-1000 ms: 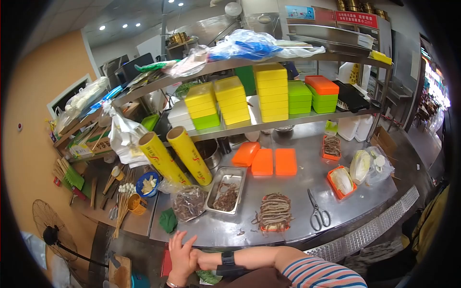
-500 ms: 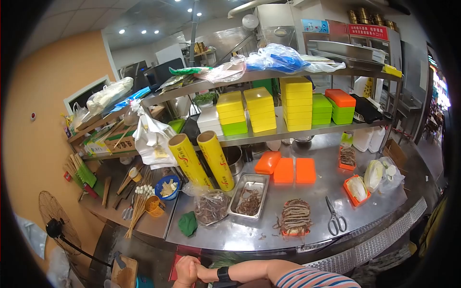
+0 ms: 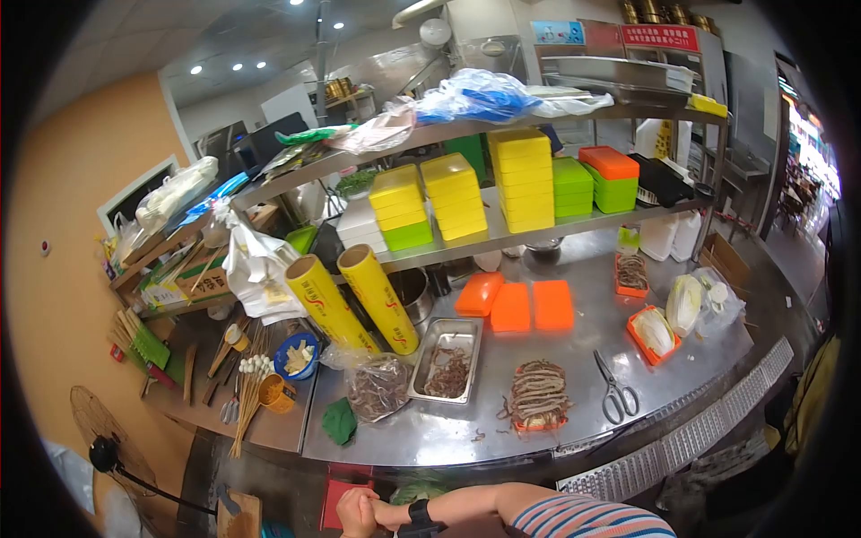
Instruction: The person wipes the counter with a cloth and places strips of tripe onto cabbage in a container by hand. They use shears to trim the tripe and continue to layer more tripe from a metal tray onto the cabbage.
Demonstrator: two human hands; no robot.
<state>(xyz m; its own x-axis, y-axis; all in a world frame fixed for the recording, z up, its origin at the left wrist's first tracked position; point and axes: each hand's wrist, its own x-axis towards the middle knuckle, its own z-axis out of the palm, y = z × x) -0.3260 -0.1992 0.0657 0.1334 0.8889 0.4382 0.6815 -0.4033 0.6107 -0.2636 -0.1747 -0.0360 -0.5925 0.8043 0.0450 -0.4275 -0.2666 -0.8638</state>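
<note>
My left hand (image 3: 356,512) and my right hand (image 3: 387,514) are clasped together below the front edge of the steel table, fingers closed. No object shows in either one. A dark watch band (image 3: 419,515) is on my right wrist, above a striped sleeve (image 3: 583,516). On the table nearest them, long brownish strips (image 3: 541,390) lie heaped over an orange box. To their right rest grey scissors (image 3: 617,391), handles toward me. A steel pan (image 3: 447,360) of similar strips stands left, beside a clear bag (image 3: 380,387) of strips and a green cloth (image 3: 339,421).
Three orange lids or boxes (image 3: 511,308) lie at the table's back. Two yellow film rolls (image 3: 377,300) stand left. Stacked yellow boxes (image 3: 520,182) fill the shelf above. Orange boxes of cabbage (image 3: 653,334) and strips (image 3: 631,273) sit right. A fan (image 3: 105,453) stands lower left.
The view has turned a little to the right, so the table and shelves appear shifted left. My hands stay clasped, and the things on the table keep their places.
</note>
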